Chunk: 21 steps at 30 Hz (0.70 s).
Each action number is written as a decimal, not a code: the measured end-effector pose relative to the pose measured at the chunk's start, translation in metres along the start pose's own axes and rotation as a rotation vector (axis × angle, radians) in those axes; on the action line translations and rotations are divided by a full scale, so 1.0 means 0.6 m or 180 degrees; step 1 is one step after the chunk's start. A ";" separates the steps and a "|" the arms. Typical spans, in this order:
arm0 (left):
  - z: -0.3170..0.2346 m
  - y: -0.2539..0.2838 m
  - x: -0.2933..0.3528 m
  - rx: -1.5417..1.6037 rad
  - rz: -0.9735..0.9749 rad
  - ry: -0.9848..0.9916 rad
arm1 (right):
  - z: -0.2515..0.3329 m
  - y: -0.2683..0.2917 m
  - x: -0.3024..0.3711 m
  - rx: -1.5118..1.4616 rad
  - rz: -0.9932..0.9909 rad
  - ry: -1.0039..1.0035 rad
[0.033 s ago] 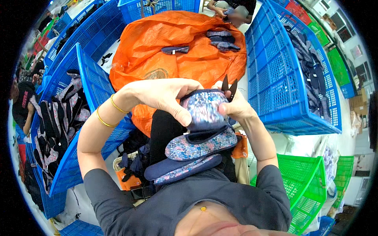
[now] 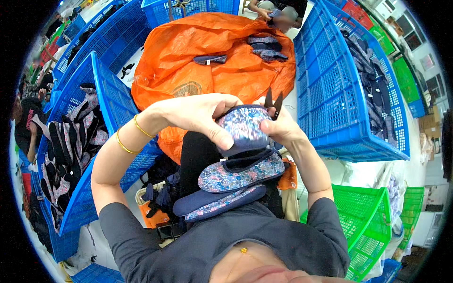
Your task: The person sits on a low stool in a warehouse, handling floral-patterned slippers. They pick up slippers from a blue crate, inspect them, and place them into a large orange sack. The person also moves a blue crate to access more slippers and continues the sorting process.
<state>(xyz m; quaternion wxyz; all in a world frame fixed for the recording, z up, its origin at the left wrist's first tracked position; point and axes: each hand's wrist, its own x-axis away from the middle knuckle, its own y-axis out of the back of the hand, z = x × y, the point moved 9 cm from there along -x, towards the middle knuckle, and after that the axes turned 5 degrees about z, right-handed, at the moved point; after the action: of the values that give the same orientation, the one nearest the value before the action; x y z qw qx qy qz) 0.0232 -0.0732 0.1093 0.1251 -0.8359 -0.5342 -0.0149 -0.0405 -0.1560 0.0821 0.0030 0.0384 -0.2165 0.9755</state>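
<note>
Above my lap I hold a floral blue-and-pink slipper (image 2: 244, 126) with a dark edge between both hands. My left hand (image 2: 207, 115) grips its left side, thumb on the near face and fingers hidden behind. My right hand (image 2: 285, 129) pinches the right side with the thumb. Small black thread snips (image 2: 273, 103) are also in my right hand, blades pointing up and apart. Just below, on my lap, lie another floral slipper (image 2: 243, 173) with its dark opening showing and a slipper (image 2: 219, 203) turned to show its navy sole.
An orange sheet (image 2: 188, 42) ahead carries several dark slippers (image 2: 266, 49). Blue crates of slippers stand left (image 2: 106, 89) and right (image 2: 325, 85). A green crate (image 2: 363, 221) sits near my right elbow. Another person (image 2: 283, 16) is at the far side.
The held slipper has shifted slightly to the left and turned a little in my hands. The snips have moved slightly with my right hand. The slippers on my lap stay put.
</note>
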 end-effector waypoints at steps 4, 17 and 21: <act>0.041 0.021 0.004 0.0503 -0.0491 -0.0028 | -0.036 0.016 -0.019 -0.0023 -0.0057 -0.0364; 0.183 -0.041 0.023 0.1729 -0.0820 0.0032 | -0.155 -0.037 0.033 -0.0160 0.0699 -0.1334; 0.235 -0.048 0.035 0.1748 -0.1102 0.0503 | -0.209 -0.017 0.053 0.0175 0.0438 -0.1801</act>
<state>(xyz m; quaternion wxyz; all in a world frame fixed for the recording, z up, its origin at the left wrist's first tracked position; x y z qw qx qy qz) -0.0087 -0.0114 -0.0183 0.3824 -0.6641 -0.6410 0.0438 -0.0811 -0.0938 -0.0244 -0.1247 0.2942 -0.1842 0.9295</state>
